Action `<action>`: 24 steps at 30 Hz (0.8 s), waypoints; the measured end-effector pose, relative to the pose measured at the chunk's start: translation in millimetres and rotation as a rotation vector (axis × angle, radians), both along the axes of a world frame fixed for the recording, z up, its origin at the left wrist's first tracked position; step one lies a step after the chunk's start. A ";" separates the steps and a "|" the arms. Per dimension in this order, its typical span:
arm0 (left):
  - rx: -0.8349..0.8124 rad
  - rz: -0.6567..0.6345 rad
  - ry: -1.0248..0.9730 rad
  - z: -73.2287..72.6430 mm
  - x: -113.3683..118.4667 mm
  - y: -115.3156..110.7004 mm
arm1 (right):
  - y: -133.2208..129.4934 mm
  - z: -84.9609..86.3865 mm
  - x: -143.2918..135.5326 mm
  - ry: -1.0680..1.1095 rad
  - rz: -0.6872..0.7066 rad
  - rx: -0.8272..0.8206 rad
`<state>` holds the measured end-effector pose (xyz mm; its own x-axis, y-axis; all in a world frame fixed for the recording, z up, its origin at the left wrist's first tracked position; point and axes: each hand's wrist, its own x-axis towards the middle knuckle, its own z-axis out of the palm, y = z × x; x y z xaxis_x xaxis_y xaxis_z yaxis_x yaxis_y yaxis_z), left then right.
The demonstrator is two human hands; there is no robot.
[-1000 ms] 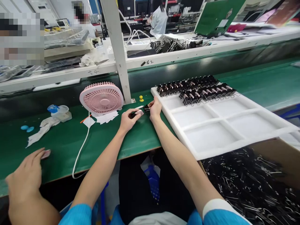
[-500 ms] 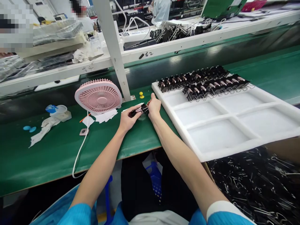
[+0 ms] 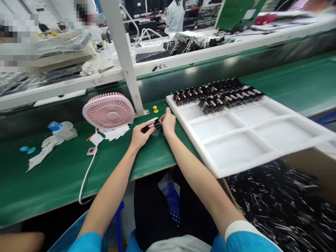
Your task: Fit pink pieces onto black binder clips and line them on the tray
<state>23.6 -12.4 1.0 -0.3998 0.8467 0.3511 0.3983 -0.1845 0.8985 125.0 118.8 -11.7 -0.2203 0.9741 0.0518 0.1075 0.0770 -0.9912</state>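
Note:
Over the green bench top, my left hand (image 3: 138, 135) is closed around a small black and pinkish part (image 3: 149, 127), whose kind I cannot make out. A black binder clip (image 3: 158, 123) sits at that part's right end. My right hand (image 3: 168, 123) pinches the clip's wire handles. Just right of my hands lies a white foam tray (image 3: 198, 147) with square compartments. Rows of black binder clips (image 3: 231, 98) clamped on similar pinkish parts rest along its far side.
A pink fan (image 3: 111, 113) stands left of my hands, its white cable (image 3: 86, 178) crossing the bench edge. Paper scraps (image 3: 117, 133) and a yellow knob (image 3: 155, 109) lie nearby. An open box (image 3: 294, 161) of loose binder clips is below the tray. A white post (image 3: 123, 59) rises ahead.
The camera view has shifted slightly, so the scene sits a little left. Both hands still hold the part and the clip together. A blurred forearm has appeared at the lower left.

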 end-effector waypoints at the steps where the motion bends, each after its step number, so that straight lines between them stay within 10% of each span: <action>1: 0.005 0.033 -0.021 1.3 -0.7 0.2 | -8.1 5.5 4.6 0.012 -0.012 -0.007; 7: 0.135 0.323 -0.099 7.2 -13.6 6.4 | -66.3 25.6 38.1 -0.065 0.281 0.151; 13: 0.029 0.121 -0.419 10.8 -13.0 2.9 | -95.8 64.6 81.6 -0.242 0.493 0.226; 18: 0.015 0.059 -0.474 10.8 -12.6 2.6 | -29.0 99.4 129.5 -0.347 0.076 0.317; 24: 0.025 0.037 -0.455 7.9 -12.4 4.0 | 58.5 99.6 177.9 -0.860 -0.182 0.431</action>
